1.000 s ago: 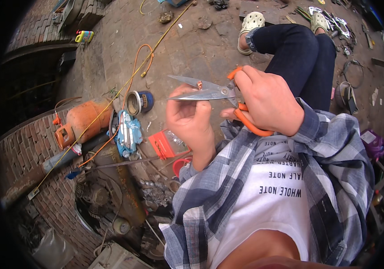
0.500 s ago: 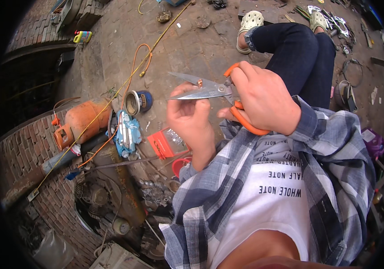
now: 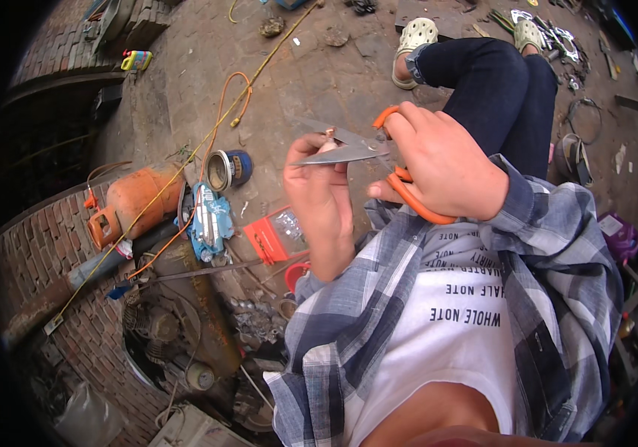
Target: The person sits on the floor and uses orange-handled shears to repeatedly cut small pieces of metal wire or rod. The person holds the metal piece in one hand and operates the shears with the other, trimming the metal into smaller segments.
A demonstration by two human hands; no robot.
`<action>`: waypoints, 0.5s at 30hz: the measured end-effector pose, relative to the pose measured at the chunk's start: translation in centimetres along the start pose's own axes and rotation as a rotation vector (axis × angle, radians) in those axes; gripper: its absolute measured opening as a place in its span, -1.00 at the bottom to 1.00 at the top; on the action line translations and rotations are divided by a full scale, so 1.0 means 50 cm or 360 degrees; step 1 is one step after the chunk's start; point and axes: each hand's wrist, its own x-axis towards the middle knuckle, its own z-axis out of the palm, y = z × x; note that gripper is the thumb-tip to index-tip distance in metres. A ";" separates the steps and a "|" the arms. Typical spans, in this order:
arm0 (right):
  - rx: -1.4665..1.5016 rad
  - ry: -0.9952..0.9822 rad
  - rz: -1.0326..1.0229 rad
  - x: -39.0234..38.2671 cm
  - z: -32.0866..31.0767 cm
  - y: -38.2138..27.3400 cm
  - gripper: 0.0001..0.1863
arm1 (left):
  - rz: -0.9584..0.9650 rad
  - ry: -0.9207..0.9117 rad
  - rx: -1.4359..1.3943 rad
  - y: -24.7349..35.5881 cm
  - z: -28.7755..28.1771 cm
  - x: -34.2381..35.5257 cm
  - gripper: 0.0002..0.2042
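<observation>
Above the middle of the paved floor, opened scissors flank a small copper-coloured piece. Good practice would steady the piece near the pivot, fingertips clear of both edges. Right hand: wrapped closed around the spread orange handles. Left hand: fingers curled together, apparently pinching the piece, partly hidden by a blade.

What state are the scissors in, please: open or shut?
The scissors are open: their blades spread in a V, the right hand gripping the handles.
</observation>
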 end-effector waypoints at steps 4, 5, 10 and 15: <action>0.0174 0.0053 0.0084 -0.021 0.007 0.014 -0.37 | 0.0289 0.0136 0.0152 0.001 0.012 0.000 -0.88; 0.0240 0.0060 0.0135 -0.026 0.012 0.015 -0.38 | 0.0358 0.0184 0.0200 -0.002 0.016 0.002 -0.88; 0.0865 0.0027 0.0367 -0.011 0.011 -0.001 -0.55 | 0.0346 0.0143 0.0277 -0.003 0.031 0.000 -0.90; 0.1653 0.0291 0.0410 0.045 0.001 -0.014 -0.75 | 0.0372 0.0054 0.0585 0.005 0.049 -0.011 -0.87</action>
